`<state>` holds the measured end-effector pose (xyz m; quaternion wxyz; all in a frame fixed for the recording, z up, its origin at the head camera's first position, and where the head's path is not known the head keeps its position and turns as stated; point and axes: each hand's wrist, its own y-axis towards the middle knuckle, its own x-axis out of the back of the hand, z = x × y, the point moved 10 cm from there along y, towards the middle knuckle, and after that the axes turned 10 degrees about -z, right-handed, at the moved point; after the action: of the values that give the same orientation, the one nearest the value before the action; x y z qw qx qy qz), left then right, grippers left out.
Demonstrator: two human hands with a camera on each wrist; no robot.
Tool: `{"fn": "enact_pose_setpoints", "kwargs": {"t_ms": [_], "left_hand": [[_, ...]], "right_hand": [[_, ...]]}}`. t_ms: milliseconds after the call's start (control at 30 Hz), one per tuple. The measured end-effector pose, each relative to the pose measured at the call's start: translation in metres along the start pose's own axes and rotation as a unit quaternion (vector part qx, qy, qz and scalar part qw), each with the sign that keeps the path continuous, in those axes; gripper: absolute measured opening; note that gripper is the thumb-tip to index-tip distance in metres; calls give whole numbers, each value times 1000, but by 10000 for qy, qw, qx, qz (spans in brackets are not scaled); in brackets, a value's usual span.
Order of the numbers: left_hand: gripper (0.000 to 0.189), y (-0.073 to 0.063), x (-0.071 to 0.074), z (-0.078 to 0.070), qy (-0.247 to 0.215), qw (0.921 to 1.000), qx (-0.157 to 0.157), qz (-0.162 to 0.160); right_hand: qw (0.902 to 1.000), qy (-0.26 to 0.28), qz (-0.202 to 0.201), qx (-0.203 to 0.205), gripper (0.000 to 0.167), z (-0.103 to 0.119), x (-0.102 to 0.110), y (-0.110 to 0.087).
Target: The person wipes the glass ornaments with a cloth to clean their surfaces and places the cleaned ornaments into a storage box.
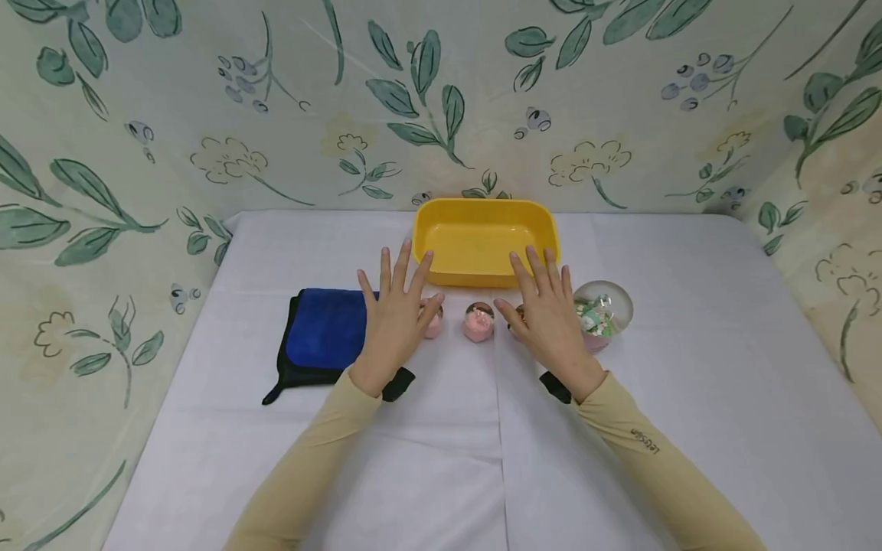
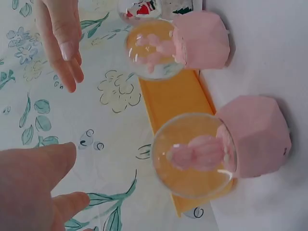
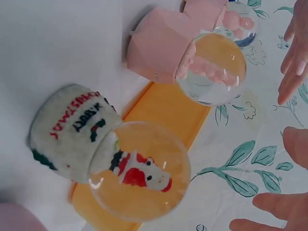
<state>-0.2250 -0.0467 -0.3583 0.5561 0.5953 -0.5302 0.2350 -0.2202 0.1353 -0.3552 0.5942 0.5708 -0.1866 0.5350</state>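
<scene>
Your left hand [image 1: 394,327] and right hand [image 1: 553,327] spread empty fingers; grip the snow globe [image 1: 478,322] between them by its base [image 3: 156,45], not dome [image 3: 215,67].

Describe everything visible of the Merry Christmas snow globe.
The snow globe has a clear, glassy dome over a red and white figure and a whitish round base lettered "Merry Christmas", with green decoration. It stands upright on the white cloth near the yellow tray, mostly hidden by the right hand in the head view; no contact shows.
</scene>
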Motion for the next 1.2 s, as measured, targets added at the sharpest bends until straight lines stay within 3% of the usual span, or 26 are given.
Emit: {"fn": "enact_pose_setpoints", "kwargs": {"t_ms": [167,433,567,733,967,1200], "left_hand": [[62,0,13,14,-272,9995,167,12],[61,-2,40,35,-687,9963,209,-463],[59,-3,50,49,-1103,9921,330,-508],[56,-6,57,66,-1939,9792,394,-441],[52,-14,63,89,-2786,9578,270,-657],[51,-26,46,111,-3538,9311,874,-136]], "right_hand": [[9989,353,-212,223,72,12,6,4],[9924,1012,-545,435,75,29,12,8],[9878,1378,-576,452,74,35,11,9],[9830,1728,-539,300,74,39,8,9],[9734,2148,-783,110,74,45,7,8],[9520,2904,-968,-71,74,57,-2,5]]}}
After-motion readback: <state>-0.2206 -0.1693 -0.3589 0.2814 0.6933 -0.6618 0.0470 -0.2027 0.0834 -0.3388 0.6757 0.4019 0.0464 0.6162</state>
